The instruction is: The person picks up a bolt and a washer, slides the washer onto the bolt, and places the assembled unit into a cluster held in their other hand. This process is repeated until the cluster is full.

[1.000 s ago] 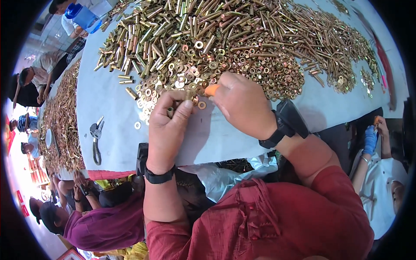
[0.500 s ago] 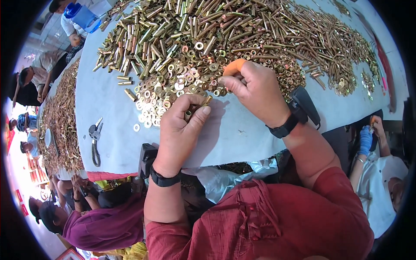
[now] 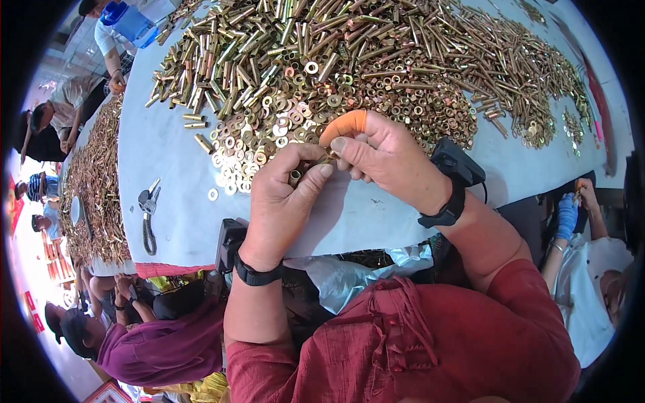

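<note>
Head view: two bare hands meet over a pale table [image 3: 376, 215], between its near edge and the heaps of brassy hardware.
Left hand [image 3: 277, 205]: fingers curled and thumb pressed in, a narrow grip around a metal tube [image 3: 294, 176].
Metal tube: inside the left grip, its round open end showing between the curled fingers and the thumb; the rest is covered by the hand.
Right hand [image 3: 393, 151]: bent toward the left thumb tip, index in an orange finger cover [image 3: 348, 123], thumb close to that finger; I cannot tell whether they close on anything.
Brassy bit [image 3: 329, 156]: at the left thumb tip, just beside the right fingertips; too small to tell if it belongs to the tube.
Flat washers [image 3: 279, 121]: heaped just beyond the hands, one loose washer [image 3: 213, 195] lying apart toward the left edge.
Nuts [image 3: 420, 101]: heaped beyond the right hand.
Tube heap [image 3: 232, 64]: farther from the near edge, left of the middle.
Long rods [image 3: 497, 64]: spread toward the right edge.
Keys [image 3: 149, 201]: with a dark strap, near the table's near left corner.
Blue jug [image 3: 127, 23]: by the left edge, at its far end.
Co-worker [image 3: 594, 289]: past the near edge, toward the right corner, one hand in a blue glove [image 3: 569, 218].
</note>
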Action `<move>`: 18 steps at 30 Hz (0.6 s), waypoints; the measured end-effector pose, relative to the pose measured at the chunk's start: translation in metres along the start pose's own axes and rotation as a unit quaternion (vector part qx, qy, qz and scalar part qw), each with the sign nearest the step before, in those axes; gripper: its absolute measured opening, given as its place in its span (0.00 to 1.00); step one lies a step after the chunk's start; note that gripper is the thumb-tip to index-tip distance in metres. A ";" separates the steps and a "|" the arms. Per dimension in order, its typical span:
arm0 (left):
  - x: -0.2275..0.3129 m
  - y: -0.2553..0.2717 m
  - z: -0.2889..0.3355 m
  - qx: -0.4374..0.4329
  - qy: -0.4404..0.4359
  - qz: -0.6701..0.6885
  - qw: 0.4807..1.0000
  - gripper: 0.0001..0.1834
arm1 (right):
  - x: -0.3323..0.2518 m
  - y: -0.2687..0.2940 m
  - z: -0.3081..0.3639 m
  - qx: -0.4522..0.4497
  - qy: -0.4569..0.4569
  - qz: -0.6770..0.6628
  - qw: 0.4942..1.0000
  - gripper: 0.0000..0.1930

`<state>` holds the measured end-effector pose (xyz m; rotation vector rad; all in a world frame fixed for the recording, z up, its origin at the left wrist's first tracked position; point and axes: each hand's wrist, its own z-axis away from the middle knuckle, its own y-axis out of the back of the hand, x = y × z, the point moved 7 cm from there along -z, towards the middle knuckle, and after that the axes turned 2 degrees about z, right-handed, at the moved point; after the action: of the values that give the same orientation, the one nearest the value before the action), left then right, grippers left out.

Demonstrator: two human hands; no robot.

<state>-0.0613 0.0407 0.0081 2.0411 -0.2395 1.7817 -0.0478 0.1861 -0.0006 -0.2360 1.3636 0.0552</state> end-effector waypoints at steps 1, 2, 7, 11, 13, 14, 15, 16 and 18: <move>0.000 0.000 0.000 0.000 0.000 0.000 1.000 0.05 | 0.002 -0.002 0.000 0.000 0.000 0.000 1.000 0.12; -0.001 0.000 0.000 0.003 0.005 0.008 1.000 0.05 | -0.001 -0.002 0.001 0.023 0.052 0.041 0.998 0.11; -0.007 0.004 0.002 0.008 0.082 0.029 0.996 0.05 | -0.017 0.003 0.003 0.031 0.150 0.180 0.972 0.12; -0.010 0.014 0.002 0.043 0.094 0.063 0.993 0.06 | -0.039 0.025 0.009 0.132 0.178 0.359 0.907 0.12; -0.011 0.015 0.002 0.049 0.103 0.090 0.989 0.06 | -0.035 0.015 0.014 0.114 0.222 0.556 0.793 0.10; -0.010 0.015 0.001 0.048 0.103 0.090 0.989 0.06 | -0.034 0.012 0.016 0.115 0.221 0.556 0.793 0.10; -0.010 0.014 0.001 0.049 0.103 0.093 0.989 0.06 | -0.031 0.006 0.017 0.103 0.202 0.586 0.778 0.09; -0.010 0.014 0.001 0.049 0.104 0.096 0.989 0.05 | -0.028 0.002 0.018 0.091 0.182 0.614 0.762 0.08; -0.011 0.014 0.001 0.043 0.099 0.079 0.991 0.05 | -0.027 0.000 0.020 0.073 0.171 0.627 0.757 0.08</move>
<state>-0.0673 0.0260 0.0003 1.9312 -0.2756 2.1088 -0.0342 0.1926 0.0296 0.8920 1.6621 1.0727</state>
